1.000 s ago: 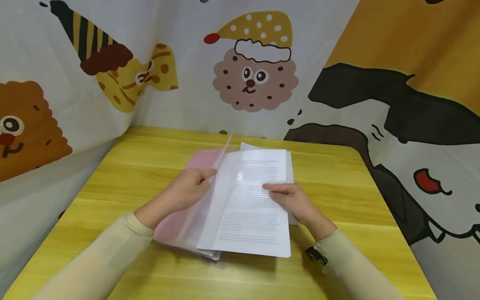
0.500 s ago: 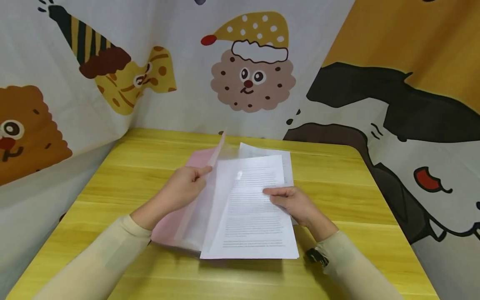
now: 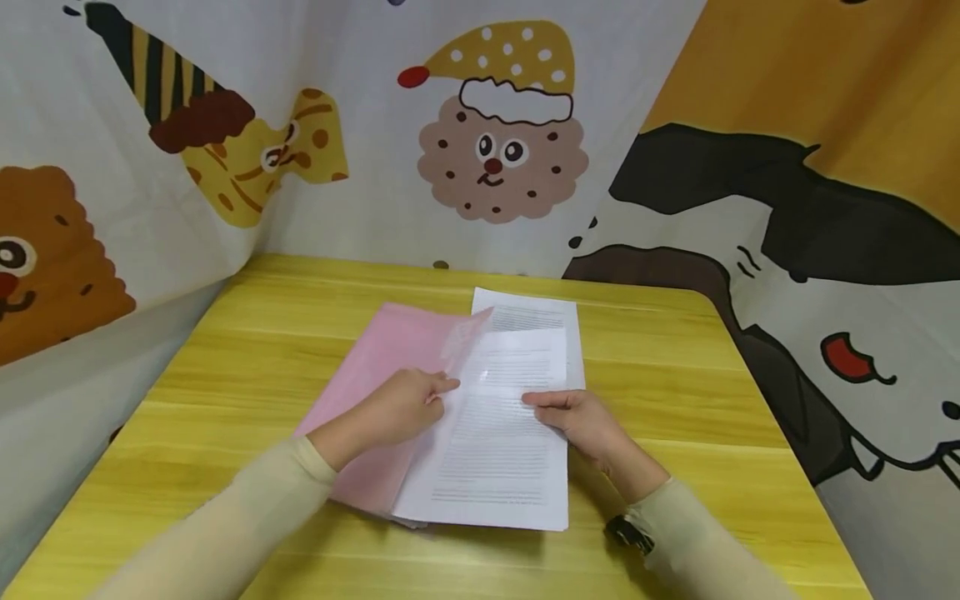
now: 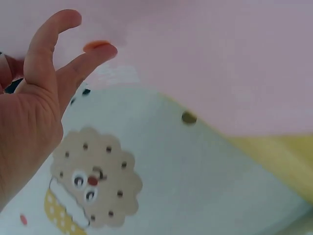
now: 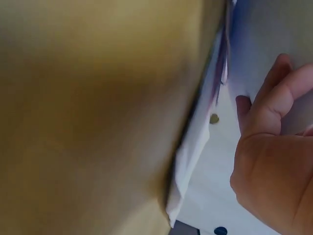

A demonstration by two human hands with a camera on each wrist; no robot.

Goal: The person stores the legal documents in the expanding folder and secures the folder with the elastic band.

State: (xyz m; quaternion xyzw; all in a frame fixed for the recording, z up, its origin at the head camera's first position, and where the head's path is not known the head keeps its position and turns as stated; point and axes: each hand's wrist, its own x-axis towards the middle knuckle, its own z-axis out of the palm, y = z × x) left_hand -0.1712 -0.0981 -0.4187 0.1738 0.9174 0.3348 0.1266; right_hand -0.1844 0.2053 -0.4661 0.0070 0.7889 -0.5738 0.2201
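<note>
In the head view a pink folder (image 3: 397, 342) lies open at its right side, its cover angled over a printed sheet of paper (image 3: 495, 450). My left hand (image 3: 401, 408) pinches the cover near its free edge; the left wrist view has this hand (image 4: 41, 93) against the broad pink cover (image 4: 220, 58). With thumb and fingers my right hand (image 3: 588, 421) grips the printed sheet's right edge. The sheet's left part goes under the cover. Behind it, another printed sheet (image 3: 525, 308) sticks out at the top. In the right wrist view the right hand (image 5: 269, 156) is beside pale paper.
All this is on a yellow wood-grain table (image 3: 690, 400). A white curtain (image 3: 375, 225) with cartoon biscuits hangs close behind the table's far edge. Paper corners (image 3: 408, 523) peek out below the folder's lower edge.
The folder's cover has come down to the right over the printed sheet, with my left hand moving right and nearer. The sheet has slid nearer and then slightly left in my right hand.
</note>
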